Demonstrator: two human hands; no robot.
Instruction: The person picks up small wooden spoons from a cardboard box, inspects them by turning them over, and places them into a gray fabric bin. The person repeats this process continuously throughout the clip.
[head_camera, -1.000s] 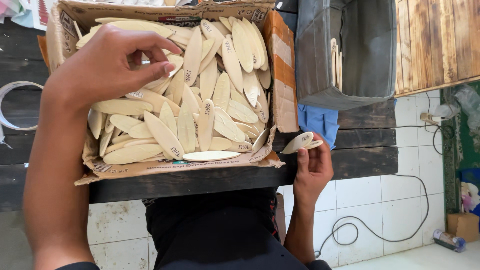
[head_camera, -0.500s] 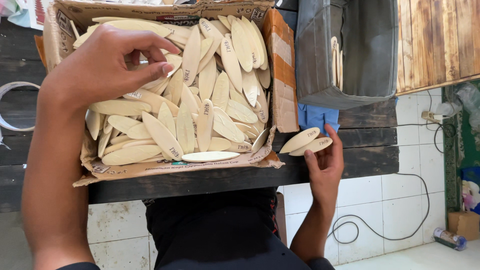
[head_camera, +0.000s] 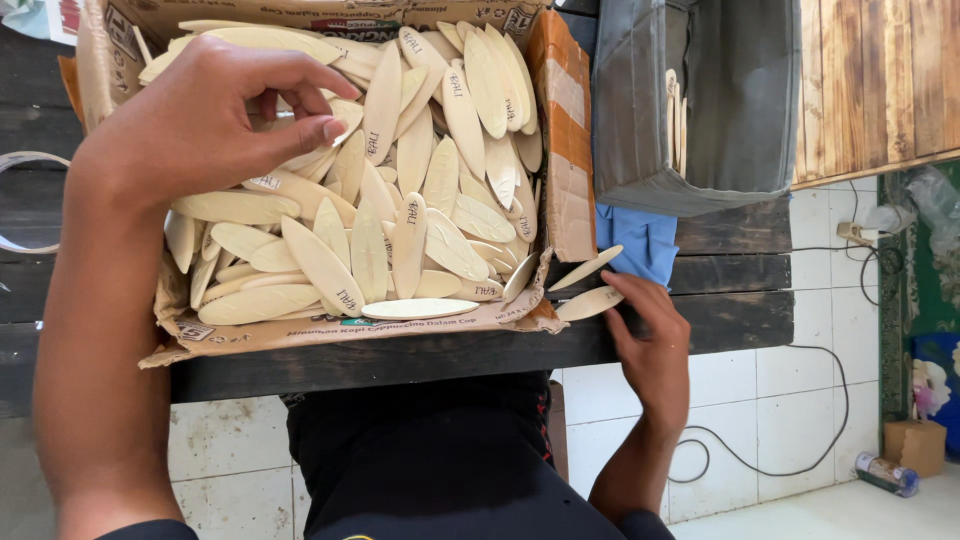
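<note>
A dark plank desk (head_camera: 740, 275) stands against a white tiled wall. On it, at 11 o'clock, an open cardboard box (head_camera: 565, 150) is heaped with pale oval wooden blanks (head_camera: 420, 200). The left hand (head_camera: 205, 125) rests curled over the heap, thumb and fingers pinching a blank. At 4 o'clock, the right hand (head_camera: 655, 345) pinches two blanks (head_camera: 588, 287) just beside the box. A grey bin (head_camera: 745, 100) sits at 1 o'clock.

The person is wearing a black top (head_camera: 440, 460), its dark sleeve edges showing at the bottom of the view. Both forearms are showing bare up to the left hand (head_camera: 205, 125) and right hand (head_camera: 655, 350); no gloves, rings or watch are showing.
</note>
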